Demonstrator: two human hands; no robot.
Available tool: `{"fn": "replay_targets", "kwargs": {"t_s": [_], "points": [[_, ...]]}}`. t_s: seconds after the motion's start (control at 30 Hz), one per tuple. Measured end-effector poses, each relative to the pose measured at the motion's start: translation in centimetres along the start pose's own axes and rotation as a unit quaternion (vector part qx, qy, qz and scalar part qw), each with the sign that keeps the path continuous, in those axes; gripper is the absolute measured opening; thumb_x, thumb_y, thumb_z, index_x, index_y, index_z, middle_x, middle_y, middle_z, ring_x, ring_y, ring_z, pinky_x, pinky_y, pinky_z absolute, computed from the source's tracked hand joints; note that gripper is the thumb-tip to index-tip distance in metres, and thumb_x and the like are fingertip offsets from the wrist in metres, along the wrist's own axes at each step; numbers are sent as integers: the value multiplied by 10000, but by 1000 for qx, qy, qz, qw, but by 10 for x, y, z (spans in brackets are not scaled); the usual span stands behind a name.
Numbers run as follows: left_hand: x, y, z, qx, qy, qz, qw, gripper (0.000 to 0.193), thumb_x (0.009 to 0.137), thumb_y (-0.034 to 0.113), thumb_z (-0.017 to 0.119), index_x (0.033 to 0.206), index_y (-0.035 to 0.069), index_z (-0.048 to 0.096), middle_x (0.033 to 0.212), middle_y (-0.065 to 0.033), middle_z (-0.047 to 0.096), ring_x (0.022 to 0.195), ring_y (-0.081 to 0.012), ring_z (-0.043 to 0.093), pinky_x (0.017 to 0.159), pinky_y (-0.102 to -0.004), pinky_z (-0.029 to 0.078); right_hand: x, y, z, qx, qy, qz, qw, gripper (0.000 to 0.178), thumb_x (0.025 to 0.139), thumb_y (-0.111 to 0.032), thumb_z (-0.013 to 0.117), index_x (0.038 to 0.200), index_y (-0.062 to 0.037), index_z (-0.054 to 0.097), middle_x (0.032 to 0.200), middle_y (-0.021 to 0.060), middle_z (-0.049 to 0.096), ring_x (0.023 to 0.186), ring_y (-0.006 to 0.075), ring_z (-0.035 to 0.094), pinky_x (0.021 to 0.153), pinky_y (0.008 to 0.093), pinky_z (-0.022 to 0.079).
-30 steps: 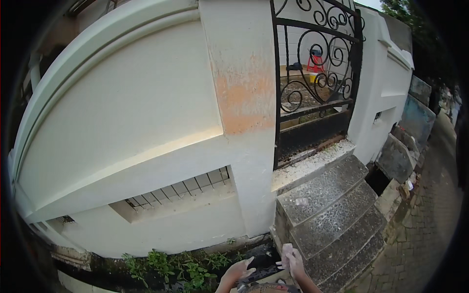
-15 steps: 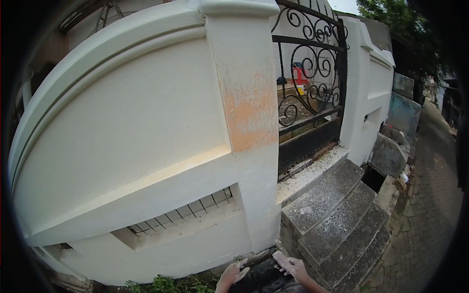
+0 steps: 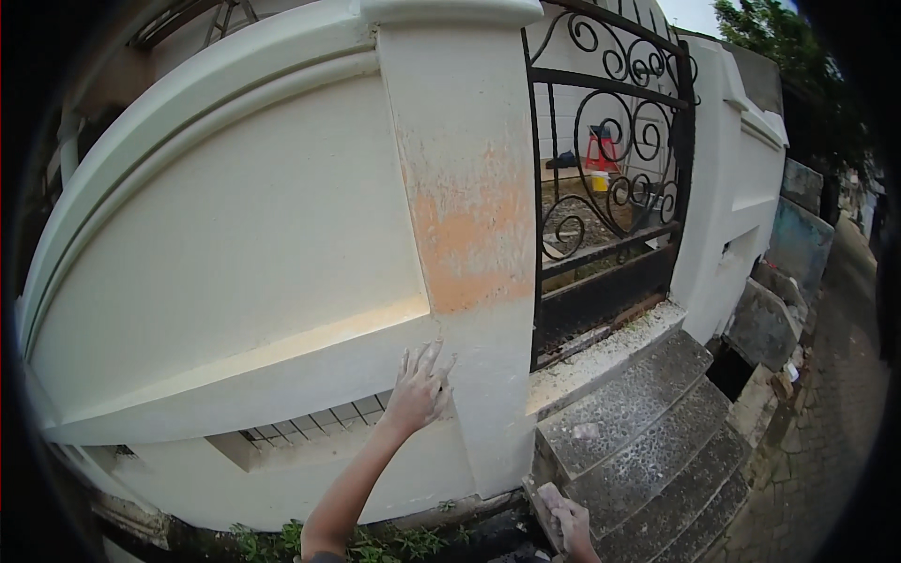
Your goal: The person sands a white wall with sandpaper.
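My left hand point(image 3: 424, 389), coated in white dust, is raised in front of the white wall point(image 3: 235, 216) with its fingers spread and nothing in them. It is just below the pillar's point(image 3: 469, 253) scraped patch, where orange shows through the white paint. Whether the fingertips touch the wall, I cannot tell. Lower down, beside the stone steps point(image 3: 648, 441), my right hand point(image 3: 572, 527) grips a small flat pale-pink piece point(image 3: 548, 497), also dusty. A similar pale piece point(image 3: 587, 431) lies on the top step.
A black wrought-iron gate point(image 3: 610, 188) stands right of the pillar, above the steps. A barred vent opening point(image 3: 319, 422) sits low in the wall. Green plants point(image 3: 404, 542) grow at its foot. Concrete slabs point(image 3: 762, 324) lean farther right, along a paved lane point(image 3: 826, 441).
My left hand has risen from low by the wall's foot to near the pillar, fingers spreading. My right hand stays low, still holding the pale piece. The view has shifted slightly.
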State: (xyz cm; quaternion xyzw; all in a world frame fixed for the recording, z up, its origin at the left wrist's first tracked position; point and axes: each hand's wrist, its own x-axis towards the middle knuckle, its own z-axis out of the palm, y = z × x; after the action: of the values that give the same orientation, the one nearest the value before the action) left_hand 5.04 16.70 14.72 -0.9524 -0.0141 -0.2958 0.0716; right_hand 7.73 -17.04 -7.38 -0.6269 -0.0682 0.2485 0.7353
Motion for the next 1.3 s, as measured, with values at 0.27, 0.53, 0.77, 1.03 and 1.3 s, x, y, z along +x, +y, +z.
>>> {"fn": "replay_targets", "kwargs": {"t_s": [0.27,0.53,0.77,1.03,1.3], "points": [[216,-45,-125,265,254,72,927,765,848,389,582,1462,120,214,1528,-178,95,1415,-340,68,1082,-630,69,54,4,-54,47,29,-31,998,208,776,-41,544,903,67,669,695,55,630,621,113,571,582,247,450],[340,-45,-167,276,436,-11,857,799,863,447,534,1450,22,198,1521,-194,121,1412,-343,98,1113,-551,74,96,-24,-73,48,38,-35,998,221,793,-83,559,935,45,671,758,44,636,677,106,571,614,242,446],[371,-9,-70,389,55,221,892,696,860,575,448,1433,202,318,1518,-48,223,1401,-241,189,1143,-472,119,101,-39,-73,22,51,-5,998,234,807,-119,571,962,25,673,814,35,641,726,99,571,643,238,443],[369,-59,-166,373,345,-70,859,752,864,599,426,1457,167,262,1532,-58,174,1413,-251,141,1123,-529,110,93,-57,-61,-4,78,24,997,252,824,-161,586,993,2,675,877,24,646,782,91,570,675,234,440],[400,-20,-127,337,166,154,914,762,870,578,429,1453,119,254,1524,-85,186,1410,-254,143,1147,-458,116,75,-66,-37,-30,87,66,994,270,840,-203,600,1025,-21,677,941,13,652,838,83,570,708,229,436]]}}
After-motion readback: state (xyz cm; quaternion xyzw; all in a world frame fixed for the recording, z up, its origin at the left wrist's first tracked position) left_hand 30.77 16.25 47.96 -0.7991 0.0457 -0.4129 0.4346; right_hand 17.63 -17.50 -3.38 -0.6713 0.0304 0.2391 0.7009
